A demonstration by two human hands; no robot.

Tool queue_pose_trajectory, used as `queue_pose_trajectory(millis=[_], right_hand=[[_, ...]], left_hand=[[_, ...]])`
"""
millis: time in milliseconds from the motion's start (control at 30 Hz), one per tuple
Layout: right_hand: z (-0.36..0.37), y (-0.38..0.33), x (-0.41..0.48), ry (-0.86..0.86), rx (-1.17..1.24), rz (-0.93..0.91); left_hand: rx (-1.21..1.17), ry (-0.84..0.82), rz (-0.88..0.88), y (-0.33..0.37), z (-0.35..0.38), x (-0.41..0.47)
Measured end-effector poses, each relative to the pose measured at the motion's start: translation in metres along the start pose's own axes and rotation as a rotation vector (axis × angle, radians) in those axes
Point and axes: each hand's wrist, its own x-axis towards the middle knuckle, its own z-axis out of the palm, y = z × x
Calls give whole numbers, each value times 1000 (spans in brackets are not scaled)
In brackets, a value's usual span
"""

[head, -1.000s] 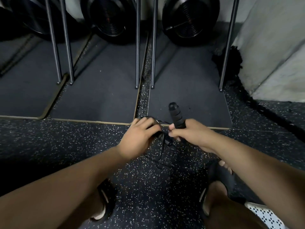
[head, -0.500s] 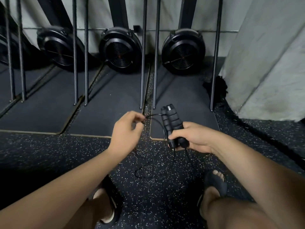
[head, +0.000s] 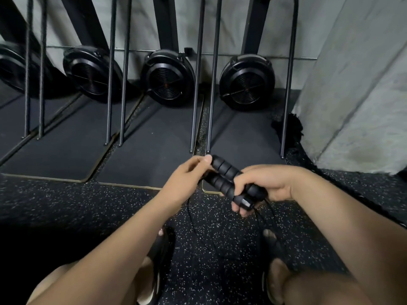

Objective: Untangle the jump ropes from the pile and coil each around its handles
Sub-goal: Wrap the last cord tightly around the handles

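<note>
Fingers of right hand (head: pixel 267 183) curled round both handles (head: pixel 222 171), left hand (head: pixel 185 179) pinching cord (head: pixel 189 216) beside upper handle's end

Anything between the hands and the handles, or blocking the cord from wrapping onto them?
Nothing visible. The right hand grips both handles side by side, the left hand pinches the upper one's tip. The cord hangs below them in a free loop towards the floor.

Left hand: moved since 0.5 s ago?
Yes. Left hand moved right, up to the gap between the floor mats; it now pinches the jump rope handles held by the right hand.
</note>
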Motion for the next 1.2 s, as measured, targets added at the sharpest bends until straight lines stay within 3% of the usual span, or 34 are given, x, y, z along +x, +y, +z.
queue_pose_trajectory(millis=[233, 400, 533, 700, 1200], right_hand=[[-13, 6, -3, -6, 151, -109], [-12, 10, -3, -83, 61, -90], [-5, 9, 1, -79, 197, -201], [12, 6, 16, 170, 386, -349], [41, 24, 44, 211, 702, -567]], left_hand=[[-74, -149, 62, 0, -17, 13], [-10, 4, 49, -2, -29, 25], [322, 128, 96, -14, -30, 31], [-3, -1, -6, 10, -8, 11], [-55, 44, 97, 15, 9, 15]])
